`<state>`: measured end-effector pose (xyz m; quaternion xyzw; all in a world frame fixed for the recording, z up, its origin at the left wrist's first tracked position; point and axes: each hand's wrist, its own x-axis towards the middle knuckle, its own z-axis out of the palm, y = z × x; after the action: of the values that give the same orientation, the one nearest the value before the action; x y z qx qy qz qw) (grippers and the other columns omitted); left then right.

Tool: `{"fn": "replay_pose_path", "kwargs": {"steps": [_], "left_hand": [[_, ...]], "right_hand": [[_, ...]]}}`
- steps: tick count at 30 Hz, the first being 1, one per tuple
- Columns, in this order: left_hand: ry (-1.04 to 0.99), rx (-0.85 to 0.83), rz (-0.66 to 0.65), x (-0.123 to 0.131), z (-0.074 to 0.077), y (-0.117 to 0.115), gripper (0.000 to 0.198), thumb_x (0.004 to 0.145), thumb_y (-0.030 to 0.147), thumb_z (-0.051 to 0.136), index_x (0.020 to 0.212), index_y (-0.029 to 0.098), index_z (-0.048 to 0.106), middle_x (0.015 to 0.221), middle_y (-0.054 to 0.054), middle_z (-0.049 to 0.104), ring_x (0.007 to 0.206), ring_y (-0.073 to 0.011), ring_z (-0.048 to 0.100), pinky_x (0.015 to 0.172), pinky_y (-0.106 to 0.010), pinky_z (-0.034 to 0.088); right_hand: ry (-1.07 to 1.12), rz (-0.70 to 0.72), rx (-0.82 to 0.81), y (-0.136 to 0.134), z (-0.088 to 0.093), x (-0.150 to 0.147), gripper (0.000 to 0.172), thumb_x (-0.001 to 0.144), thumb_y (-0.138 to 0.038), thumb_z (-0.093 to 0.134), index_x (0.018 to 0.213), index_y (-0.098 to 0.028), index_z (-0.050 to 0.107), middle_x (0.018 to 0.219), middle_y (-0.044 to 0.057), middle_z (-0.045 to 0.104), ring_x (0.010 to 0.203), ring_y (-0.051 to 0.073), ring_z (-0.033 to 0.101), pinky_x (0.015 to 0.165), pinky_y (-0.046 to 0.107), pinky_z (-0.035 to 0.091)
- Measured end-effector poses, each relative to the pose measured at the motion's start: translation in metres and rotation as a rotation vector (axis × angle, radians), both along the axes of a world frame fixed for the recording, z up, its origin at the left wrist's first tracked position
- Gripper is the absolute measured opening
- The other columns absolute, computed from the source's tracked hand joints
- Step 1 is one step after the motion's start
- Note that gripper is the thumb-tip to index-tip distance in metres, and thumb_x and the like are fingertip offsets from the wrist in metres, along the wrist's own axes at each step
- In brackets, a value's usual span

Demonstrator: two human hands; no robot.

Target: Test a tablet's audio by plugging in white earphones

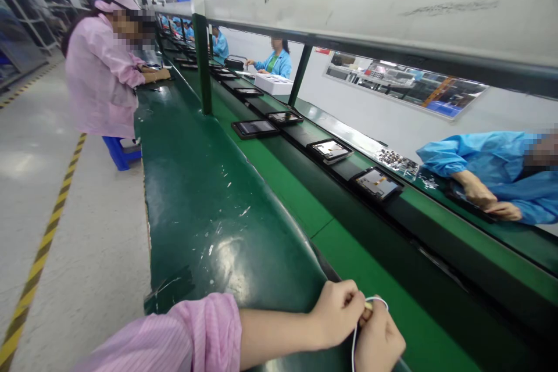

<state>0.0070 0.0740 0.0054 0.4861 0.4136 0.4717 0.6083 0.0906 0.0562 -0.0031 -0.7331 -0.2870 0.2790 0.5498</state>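
Note:
At the bench's inner edge, low in the head view, my left hand (339, 313) is closed in a pinch, its fingertips meeting those of my right hand (379, 340). My right hand is closed too, with a thin white cable (354, 344) running up past its fingers and curving over them in a small loop. Between the fingertips of both hands shows a small pale-yellow piece (368, 306); its kind is too small to make out. Fingers cover most of where the cable and that piece meet. A pink striped sleeve covers my left forearm.
Beside the green bench (196, 186) runs a conveyor belt (335, 209) carrying several opened tablet-like devices (377, 183). A white overhead beam (349, 9) and green post (203, 64) stand above. A co-worker in pink (104, 70) leans over the bench; one in blue (492, 174) works across.

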Motion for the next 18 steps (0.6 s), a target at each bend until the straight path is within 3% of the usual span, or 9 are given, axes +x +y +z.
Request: {"fn": "replay_pose_path", "kwargs": {"steps": [5, 8, 12, 18], "left_hand": [[0.038, 0.057, 0.013, 0.001, -0.003, 0.004, 0.025, 0.082, 0.023, 0.046, 0.058, 0.019, 0.041, 0.053, 0.005, 0.044, 0.05, -0.0082, 0.041, 0.048, -0.02, 0.032], [0.099, 0.138, 0.106, -0.011, 0.001, 0.025, 0.029, 0.083, 0.026, 0.046, 0.056, 0.018, 0.04, 0.05, 0.006, 0.04, 0.05, -0.0077, 0.037, 0.048, -0.021, 0.029], [0.195, 0.262, 0.319, -0.052, 0.011, 0.08, 0.034, 0.089, 0.029, 0.043, 0.057, 0.019, 0.036, 0.051, 0.007, 0.035, 0.053, -0.0081, 0.036, 0.053, -0.022, 0.029], [0.372, 0.42, 0.578, -0.139, 0.019, 0.175, 0.034, 0.089, 0.033, 0.059, 0.062, 0.017, 0.046, 0.059, 0.006, 0.045, 0.058, -0.0107, 0.046, 0.064, -0.026, 0.041]], "right_hand": [[0.004, 0.021, 0.002, 0.001, 0.0, 0.002, 0.044, 0.061, -0.059, 0.063, 0.055, -0.015, 0.057, 0.053, 0.004, 0.055, 0.053, 0.018, 0.052, 0.047, 0.025, 0.043], [0.011, -0.001, 0.002, 0.0, -0.001, 0.001, 0.045, 0.063, -0.059, 0.061, 0.055, -0.015, 0.058, 0.051, 0.003, 0.053, 0.049, 0.016, 0.048, 0.046, 0.025, 0.041], [-0.031, -0.016, 0.108, -0.005, 0.001, -0.007, 0.043, 0.075, -0.053, 0.06, 0.052, -0.018, 0.052, 0.05, -0.002, 0.046, 0.05, 0.013, 0.041, 0.05, 0.023, 0.037], [-0.017, -0.028, 0.167, -0.008, 0.005, -0.017, 0.044, 0.083, -0.048, 0.06, 0.054, -0.019, 0.046, 0.052, -0.003, 0.042, 0.052, 0.013, 0.038, 0.052, 0.024, 0.033]]}}
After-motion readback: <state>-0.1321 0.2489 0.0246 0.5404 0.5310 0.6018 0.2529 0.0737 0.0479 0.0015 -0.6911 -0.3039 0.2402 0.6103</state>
